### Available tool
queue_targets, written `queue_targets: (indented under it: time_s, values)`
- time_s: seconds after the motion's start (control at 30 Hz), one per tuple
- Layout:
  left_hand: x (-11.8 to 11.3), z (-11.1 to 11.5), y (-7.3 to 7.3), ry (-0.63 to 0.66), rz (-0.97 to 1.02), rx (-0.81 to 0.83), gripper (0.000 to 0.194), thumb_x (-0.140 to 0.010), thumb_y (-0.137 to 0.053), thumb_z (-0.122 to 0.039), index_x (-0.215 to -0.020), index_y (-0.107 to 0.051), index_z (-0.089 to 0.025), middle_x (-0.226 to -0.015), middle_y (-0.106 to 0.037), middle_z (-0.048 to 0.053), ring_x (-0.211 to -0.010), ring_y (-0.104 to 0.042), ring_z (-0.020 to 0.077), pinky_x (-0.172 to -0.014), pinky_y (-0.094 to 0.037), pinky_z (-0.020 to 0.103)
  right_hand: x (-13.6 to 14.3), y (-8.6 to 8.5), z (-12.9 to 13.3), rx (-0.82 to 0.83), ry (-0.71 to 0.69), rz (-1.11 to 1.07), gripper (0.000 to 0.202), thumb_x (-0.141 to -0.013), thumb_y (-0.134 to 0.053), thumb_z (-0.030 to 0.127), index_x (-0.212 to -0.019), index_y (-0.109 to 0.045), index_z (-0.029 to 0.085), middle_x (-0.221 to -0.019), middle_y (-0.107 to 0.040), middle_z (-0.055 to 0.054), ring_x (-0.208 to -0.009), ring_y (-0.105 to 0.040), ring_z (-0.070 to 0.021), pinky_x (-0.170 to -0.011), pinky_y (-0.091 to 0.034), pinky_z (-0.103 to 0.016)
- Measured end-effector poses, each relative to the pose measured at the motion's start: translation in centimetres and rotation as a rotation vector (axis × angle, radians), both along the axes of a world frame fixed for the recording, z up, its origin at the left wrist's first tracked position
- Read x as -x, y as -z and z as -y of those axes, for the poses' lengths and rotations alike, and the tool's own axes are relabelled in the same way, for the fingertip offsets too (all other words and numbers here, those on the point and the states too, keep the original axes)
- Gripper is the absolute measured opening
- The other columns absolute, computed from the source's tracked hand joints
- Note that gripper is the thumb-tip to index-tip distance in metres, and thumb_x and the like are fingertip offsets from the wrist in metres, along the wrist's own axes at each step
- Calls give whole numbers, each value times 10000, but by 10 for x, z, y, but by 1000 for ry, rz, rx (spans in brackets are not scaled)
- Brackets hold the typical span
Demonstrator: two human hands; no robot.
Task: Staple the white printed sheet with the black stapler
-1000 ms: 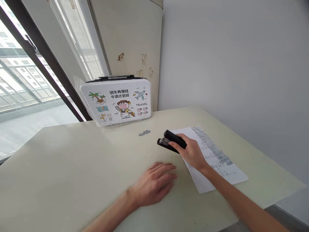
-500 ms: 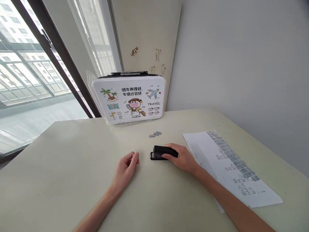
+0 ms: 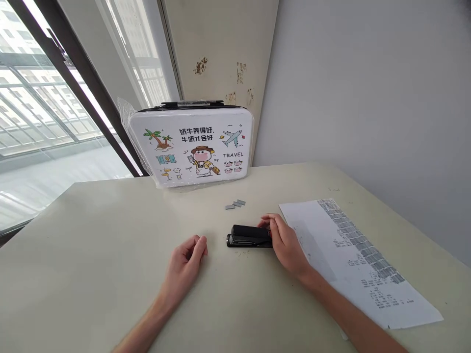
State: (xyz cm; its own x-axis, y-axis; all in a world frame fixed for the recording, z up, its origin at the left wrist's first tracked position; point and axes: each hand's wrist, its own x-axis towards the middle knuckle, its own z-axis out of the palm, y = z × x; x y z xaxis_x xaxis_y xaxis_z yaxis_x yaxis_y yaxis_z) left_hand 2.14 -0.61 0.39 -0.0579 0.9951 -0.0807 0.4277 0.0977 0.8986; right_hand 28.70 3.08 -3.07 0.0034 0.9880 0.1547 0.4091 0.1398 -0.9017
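Observation:
A black stapler (image 3: 250, 235) lies on the pale table (image 3: 110, 245), its front end pointing left. My right hand (image 3: 285, 240) is closed round the rear end of the stapler, with the thumb on the near side. Left of the stapler, my left hand (image 3: 189, 257) rests on the table in a loose fist with nothing visible in it. Several grey strips of staples (image 3: 235, 204) lie just behind the stapler. Small loose staples (image 3: 242, 254) are scattered in front of it.
Printed paper sheets (image 3: 353, 255) lie at the right, partly under my right forearm. A white cartoon suitcase (image 3: 195, 147) in clear plastic stands at the table's back edge. A grey wall (image 3: 360, 88) rises behind on the right, a window (image 3: 44, 113) on the left.
My right hand has slid back from the top of the stapler to its rear end, so more of the stapler shows. My left hand stays closed. The view has shifted slightly.

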Motion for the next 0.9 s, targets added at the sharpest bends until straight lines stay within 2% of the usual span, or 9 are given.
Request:
queue_targets:
  time_s: [0.2, 0.37, 0.5, 0.9]
  values:
    - [0, 3, -5, -51, 79, 1, 539, -971, -477, -679, -701, -453, -213, -627, -325, -47, -585, -267, 135, -557, -225, 265, -2, 3, -1, -19, -3, 37, 410, -1103, -272, 513, -1172, -586, 258, -1094, -730, -74, -1045, -700, -235, -955, -532, -420]
    - [4, 2, 1, -87, 149, -12, 543, -983, -493, -678, -708, -452, -212, -639, -332, -47, -595, -280, 136, -571, -233, 266, -4, 4, -3, -19, 4, 60, 398, -1100, -271, 507, -1158, -578, 261, -1093, -729, -70, -1031, -698, -234, -926, -542, -410]
    - [6, 2, 4, -82, 159, -17, 536, -992, -495, -667, -712, -465, -212, -636, -346, -46, -592, -287, 137, -572, -239, 269, -5, 4, -5, 11, -9, 37, 397, -1095, -272, 510, -1155, -577, 263, -1135, -731, -77, -1026, -703, -231, -928, -545, -410]
    - [4, 3, 2, -88, 152, -35, 523, -997, -496, -648, -705, -461, -215, -627, -331, -48, -584, -284, 140, -571, -236, 268, -7, 4, -3, 37, -23, 68, 369, -1090, -261, 468, -1188, -556, 270, -1197, -722, -80, -1064, -685, -233, -952, -521, -423]
